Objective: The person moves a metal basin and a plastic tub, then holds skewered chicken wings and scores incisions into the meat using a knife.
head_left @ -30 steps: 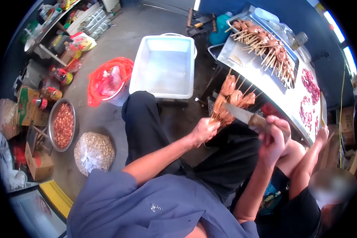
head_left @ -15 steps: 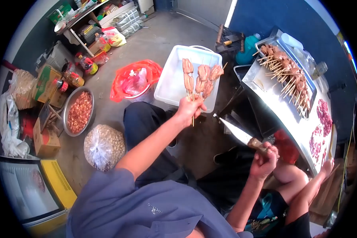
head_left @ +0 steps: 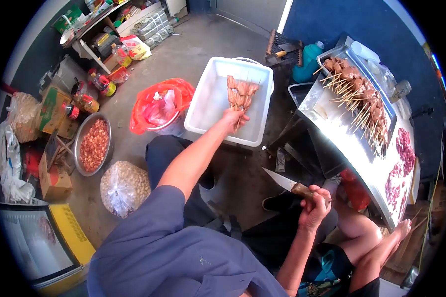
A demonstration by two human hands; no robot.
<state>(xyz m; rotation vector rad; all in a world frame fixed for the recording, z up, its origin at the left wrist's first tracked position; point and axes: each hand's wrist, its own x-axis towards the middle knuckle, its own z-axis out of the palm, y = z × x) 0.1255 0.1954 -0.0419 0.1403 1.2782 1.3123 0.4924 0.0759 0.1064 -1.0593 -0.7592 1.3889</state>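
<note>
My left hand point(head_left: 235, 119) is closed round the stick ends of several meat skewers point(head_left: 241, 93). Their meat ends fan out over the inside of a white plastic tub point(head_left: 206, 101); I cannot tell whether they touch its bottom. My right hand point(head_left: 313, 208) grips a knife point(head_left: 281, 181) by its brown wooden handle, above my knee. The blade points up and left, apart from the tub.
A metal table point(head_left: 327, 121) at the right holds a tray of skewers point(head_left: 359, 81) and raw meat pieces point(head_left: 405, 151). Another person's leg point(head_left: 354, 225) is beside me. Left are a red-lined bucket point(head_left: 158, 111), a meat bowl point(head_left: 93, 144) and a filled plastic bag point(head_left: 125, 188).
My left hand has lowered the skewers further into the tub, and they have drawn closer together. My right hand has moved left and slightly down with the knife, whose blade now lies flatter.
</note>
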